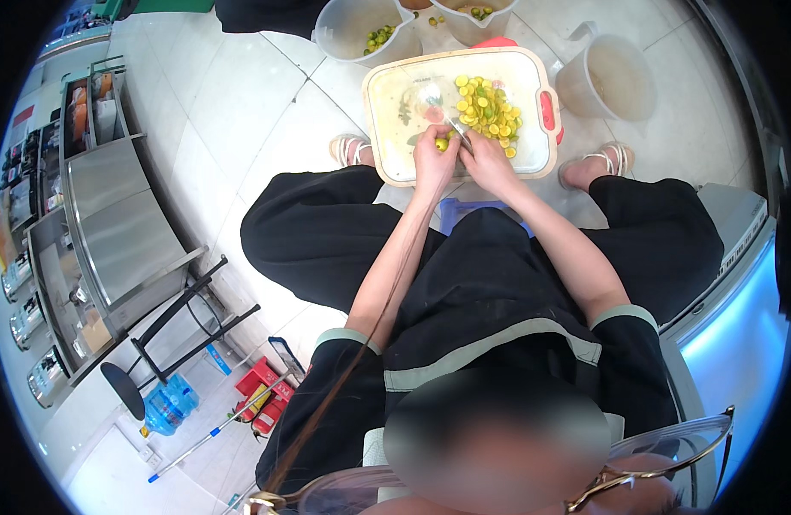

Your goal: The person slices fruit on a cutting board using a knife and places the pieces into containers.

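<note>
My left hand (pixel 433 161) holds small yellow-green citrus fruit (pixel 441 144) low over a cream plastic cutting board (pixel 395 90). In my right hand (pixel 489 162) is a small knife (pixel 458 129), its blade pointing away from me, up and to the left. Both hands are close together above the board's near edge, and the fingers partly hide the fruit and the knife handle. A heap of cut citrus pieces (pixel 489 114), showing yellow flesh, lies on the right half of the board, just beyond my right hand. Printed pictures show on the board's surface.
Past the board stand a plastic jug (pixel 341 32) with whole green citrus and another jug (pixel 476 29) with some. A third jug (pixel 617 80) stands to the right. Blue plastic (pixel 453 215) shows under the board's near side. At left are a steel counter (pixel 125 212) and black stool (pixel 177 322).
</note>
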Demonstrator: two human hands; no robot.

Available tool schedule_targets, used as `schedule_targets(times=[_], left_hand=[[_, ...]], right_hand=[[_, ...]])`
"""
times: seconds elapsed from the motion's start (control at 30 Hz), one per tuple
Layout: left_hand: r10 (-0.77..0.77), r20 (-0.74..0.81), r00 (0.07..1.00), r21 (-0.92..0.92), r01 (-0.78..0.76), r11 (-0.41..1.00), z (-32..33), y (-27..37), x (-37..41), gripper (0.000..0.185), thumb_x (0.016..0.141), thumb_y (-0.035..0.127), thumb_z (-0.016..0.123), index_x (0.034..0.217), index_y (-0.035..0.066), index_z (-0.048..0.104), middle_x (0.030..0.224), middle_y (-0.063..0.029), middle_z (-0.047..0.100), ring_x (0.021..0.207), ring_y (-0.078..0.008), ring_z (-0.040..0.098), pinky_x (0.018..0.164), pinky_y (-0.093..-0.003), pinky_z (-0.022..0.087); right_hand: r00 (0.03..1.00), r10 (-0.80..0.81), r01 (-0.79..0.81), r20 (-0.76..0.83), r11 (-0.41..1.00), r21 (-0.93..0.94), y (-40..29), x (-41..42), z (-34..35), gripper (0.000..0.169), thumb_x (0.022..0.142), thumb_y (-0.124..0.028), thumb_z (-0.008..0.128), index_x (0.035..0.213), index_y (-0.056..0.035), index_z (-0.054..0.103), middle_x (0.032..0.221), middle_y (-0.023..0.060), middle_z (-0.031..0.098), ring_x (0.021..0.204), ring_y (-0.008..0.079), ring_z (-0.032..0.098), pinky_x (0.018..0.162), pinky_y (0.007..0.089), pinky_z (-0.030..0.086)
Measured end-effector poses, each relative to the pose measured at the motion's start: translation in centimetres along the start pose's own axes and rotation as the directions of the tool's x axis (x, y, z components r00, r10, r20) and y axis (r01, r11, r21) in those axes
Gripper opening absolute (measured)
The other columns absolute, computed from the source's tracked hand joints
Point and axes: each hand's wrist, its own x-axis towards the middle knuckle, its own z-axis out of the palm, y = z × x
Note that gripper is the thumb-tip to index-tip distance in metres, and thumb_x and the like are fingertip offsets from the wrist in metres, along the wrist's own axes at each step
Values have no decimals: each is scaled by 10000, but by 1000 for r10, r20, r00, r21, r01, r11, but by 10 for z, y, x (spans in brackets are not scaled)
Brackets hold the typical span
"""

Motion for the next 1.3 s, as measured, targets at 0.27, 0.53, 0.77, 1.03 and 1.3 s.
schedule_targets(times=[0.27,0.53,0.77,1.03,1.3], left_hand=[[156,-11,988,267,-147,952,-21,1,-8,185,811,66,673,964,-10,600,904,-160,625,847,-271,618,767,-351,481],[84,-75,994,233,-64,970,-12,0,-10,190,817,87,662,956,-23,594,873,-168,632,821,-269,624,750,-349,485],[40,-35,999,220,-31,975,-18,1,-9,178,809,87,657,935,-17,584,868,-189,636,810,-289,635,735,-358,488],[189,-21,982,294,-175,940,-12,0,-13,159,813,67,651,929,-17,582,881,-183,630,817,-290,629,738,-372,486],[-62,-88,994,-437,18,899,-17,35,36,187,881,71,603,1040,-2,537,912,-116,606,716,-131,621,640,-255,518]], right_hand=[[998,70,-68,5,978,-199,-18,-21,-25,299,905,-216,561,1068,20,478,861,274,631,709,428,623,626,502,502],[996,-66,82,65,952,-296,-18,-47,-13,307,945,-189,461,1155,22,385,862,245,631,701,404,637,585,492,507],[988,-106,139,112,926,-352,-8,-53,-9,266,887,-107,464,1114,5,381,844,219,612,685,402,641,571,485,516],[992,29,26,124,907,-421,-10,-23,3,187,863,-69,456,1042,-25,421,980,235,588,697,373,654,565,465,524],[988,123,-97,88,960,-262,-1,-25,-21,158,922,-155,424,1015,-27,419,901,249,635,815,428,630,685,510,488]])
